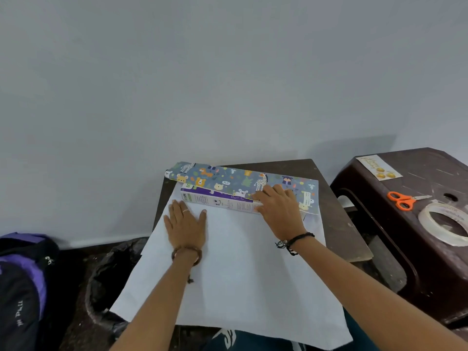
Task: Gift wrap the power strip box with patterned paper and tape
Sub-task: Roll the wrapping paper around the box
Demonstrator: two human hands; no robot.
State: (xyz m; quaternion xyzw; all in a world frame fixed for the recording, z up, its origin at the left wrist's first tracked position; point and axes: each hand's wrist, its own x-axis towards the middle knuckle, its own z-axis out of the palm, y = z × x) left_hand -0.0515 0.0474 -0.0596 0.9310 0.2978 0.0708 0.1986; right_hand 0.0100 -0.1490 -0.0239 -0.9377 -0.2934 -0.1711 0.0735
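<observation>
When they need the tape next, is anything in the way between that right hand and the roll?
Nothing visible blocks it. The right hand rests on the power strip box and the folded patterned paper. The tape roll lies on the brown stool to the right, beside the orange scissors, across an open gap.

**Two brown surfaces, side by side**

A small dark table (326,198) by the wall carries the wrapping paper (228,269), white side up and overhanging its near edge. On the brown stool (417,262) beside it lie orange scissors (402,200), a tape roll (445,222) and a card (378,167).
</observation>
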